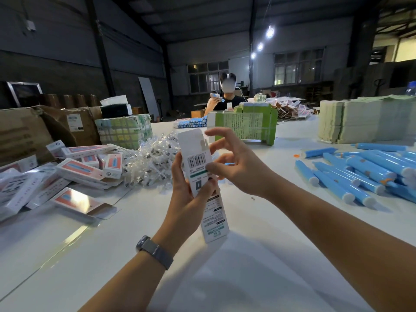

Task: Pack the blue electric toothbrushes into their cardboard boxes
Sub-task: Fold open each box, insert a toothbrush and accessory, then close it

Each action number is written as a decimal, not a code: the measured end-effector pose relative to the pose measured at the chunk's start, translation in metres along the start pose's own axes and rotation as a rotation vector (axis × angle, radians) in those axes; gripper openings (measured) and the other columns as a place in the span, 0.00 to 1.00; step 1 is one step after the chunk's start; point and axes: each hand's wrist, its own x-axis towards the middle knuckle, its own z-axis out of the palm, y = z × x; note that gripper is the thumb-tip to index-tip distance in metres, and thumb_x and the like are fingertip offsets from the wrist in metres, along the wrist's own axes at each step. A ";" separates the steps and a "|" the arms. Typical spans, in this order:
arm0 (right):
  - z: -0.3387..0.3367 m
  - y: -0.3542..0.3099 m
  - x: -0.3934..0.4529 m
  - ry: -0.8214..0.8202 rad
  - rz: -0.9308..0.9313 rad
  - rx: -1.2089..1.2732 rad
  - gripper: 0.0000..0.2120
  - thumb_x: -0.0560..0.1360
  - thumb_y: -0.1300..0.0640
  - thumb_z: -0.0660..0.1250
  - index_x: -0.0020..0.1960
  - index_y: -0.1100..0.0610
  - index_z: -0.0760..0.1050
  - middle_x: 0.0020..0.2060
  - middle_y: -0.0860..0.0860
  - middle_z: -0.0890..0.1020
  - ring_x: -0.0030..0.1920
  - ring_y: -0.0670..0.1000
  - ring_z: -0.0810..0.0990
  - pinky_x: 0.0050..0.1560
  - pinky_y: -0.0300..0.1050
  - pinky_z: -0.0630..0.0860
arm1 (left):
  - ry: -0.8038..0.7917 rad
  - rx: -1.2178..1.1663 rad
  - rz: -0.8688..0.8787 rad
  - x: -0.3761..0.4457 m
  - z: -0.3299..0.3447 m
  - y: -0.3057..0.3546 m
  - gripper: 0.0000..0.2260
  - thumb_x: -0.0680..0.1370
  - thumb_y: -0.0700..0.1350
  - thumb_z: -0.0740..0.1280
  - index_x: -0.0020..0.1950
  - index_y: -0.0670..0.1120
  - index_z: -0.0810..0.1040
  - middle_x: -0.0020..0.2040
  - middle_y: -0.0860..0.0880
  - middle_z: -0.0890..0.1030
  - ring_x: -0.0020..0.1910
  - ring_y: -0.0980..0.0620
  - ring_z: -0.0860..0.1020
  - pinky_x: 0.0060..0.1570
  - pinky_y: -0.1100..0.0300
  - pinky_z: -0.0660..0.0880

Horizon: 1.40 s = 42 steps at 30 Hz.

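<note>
— What have you got in your hands?

— One cardboard box [203, 188], long and white, barcode side toward me. My left hand [188, 194] is wrapped around its middle, thumb over the printed panel, so it stands tilted above the white table [225, 278]. Its top flap [191, 136] is open and sticks up. My right hand [234, 163] sits just beside the upper end with its fingers loosely spread and curved; the thumb touches the box edge near the barcode, but whether it really pinches anything I cannot tell.

— And the toothbrushes?

— None in my hands. The blue toothbrushes [360, 174] lie in a loose pile on the table to my right, well apart from the box. I count at least a dozen there, overlapping, some cut off by the frame. A second batch of blue ones [193, 123] is stacked farther back; too small to count.

— Other boxes?

— A heap of boxes [74, 170] with orange-pink panels to my left, roughly ten visible, more partly hidden. Beside them is a mound of clear plastic packets [153, 161], too many to count.

— Anyone else?

— One person [227, 95] sits at the far end. I wear one watch [154, 251] on my left wrist.
</note>
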 end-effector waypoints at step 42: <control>-0.001 0.008 -0.001 0.063 -0.027 0.117 0.11 0.73 0.64 0.74 0.48 0.49 0.78 0.58 0.38 0.78 0.52 0.45 0.79 0.47 0.42 0.80 | 0.027 -0.078 0.053 0.004 -0.001 0.008 0.13 0.82 0.46 0.55 0.64 0.60 0.65 0.53 0.61 0.80 0.47 0.52 0.82 0.47 0.45 0.83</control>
